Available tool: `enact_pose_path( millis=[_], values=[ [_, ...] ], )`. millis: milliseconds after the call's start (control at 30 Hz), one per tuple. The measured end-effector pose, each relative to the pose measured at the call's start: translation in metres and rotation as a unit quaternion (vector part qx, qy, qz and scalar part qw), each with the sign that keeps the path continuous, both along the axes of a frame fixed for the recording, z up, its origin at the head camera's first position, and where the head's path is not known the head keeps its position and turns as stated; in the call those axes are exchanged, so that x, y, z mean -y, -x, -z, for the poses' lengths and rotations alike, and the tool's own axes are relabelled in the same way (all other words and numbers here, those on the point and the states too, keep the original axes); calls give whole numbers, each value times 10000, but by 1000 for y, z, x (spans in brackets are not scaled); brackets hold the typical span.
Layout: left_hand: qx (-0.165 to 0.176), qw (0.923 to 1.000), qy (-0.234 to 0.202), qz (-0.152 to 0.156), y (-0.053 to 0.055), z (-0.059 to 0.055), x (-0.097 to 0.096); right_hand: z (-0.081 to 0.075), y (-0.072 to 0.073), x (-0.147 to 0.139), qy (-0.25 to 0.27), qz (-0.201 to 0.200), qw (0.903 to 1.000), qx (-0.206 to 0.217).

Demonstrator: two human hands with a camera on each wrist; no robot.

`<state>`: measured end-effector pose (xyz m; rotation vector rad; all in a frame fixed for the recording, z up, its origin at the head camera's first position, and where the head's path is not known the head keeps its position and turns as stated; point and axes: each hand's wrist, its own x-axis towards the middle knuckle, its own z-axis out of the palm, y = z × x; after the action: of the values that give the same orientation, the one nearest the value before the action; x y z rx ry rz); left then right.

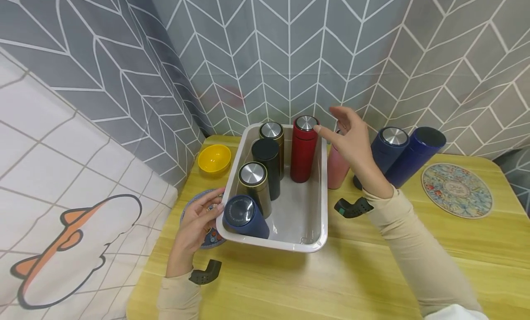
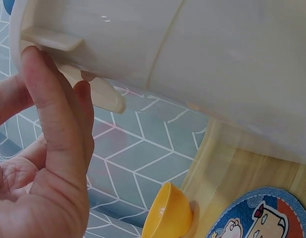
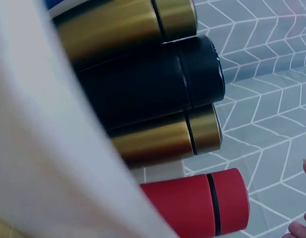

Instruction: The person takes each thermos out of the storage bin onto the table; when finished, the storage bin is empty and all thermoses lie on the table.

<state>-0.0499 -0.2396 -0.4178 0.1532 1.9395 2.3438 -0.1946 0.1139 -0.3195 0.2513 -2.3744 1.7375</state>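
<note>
My left hand [image 1: 194, 225] grips the left rim of a white plastic tub [image 1: 275, 245]. Its fingertips press under the lip in the left wrist view. Inside the tub stand a red thermos [image 1: 303, 154], a black one [image 1: 271, 168], two gold ones [image 1: 260, 193] and a blue one [image 1: 252, 221] tilted in the near left corner. Over the tub's right edge is my right hand [image 1: 352, 143], thumb and fingers spread apart, the thumb tip right at the red thermos's lid [image 3: 232, 201]. A pink thermos [image 1: 337, 166] is partly hidden behind that hand.
Right of the tub are a dark blue thermos [image 1: 387, 150] and a brighter blue one [image 1: 414, 157] leaning beside it. A round floral mat [image 1: 457, 191] lies further right. A yellow bowl [image 1: 214, 159] and a round denim-look mat [image 1: 213, 239] sit left of the tub. Patterned curtain [image 1: 290, 48] hangs behind.
</note>
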Motion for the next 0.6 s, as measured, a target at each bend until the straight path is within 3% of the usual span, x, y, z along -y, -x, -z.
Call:
enact_pose_path(
  millis=[333, 600],
  values=[
    [7, 10000, 4, 29, 0, 0, 0, 3, 23, 26, -171, -226, 9984, 494],
    [-1, 10000, 13, 60, 1, 1, 0, 12, 32, 36, -362, -182, 9962, 776]
  ],
)
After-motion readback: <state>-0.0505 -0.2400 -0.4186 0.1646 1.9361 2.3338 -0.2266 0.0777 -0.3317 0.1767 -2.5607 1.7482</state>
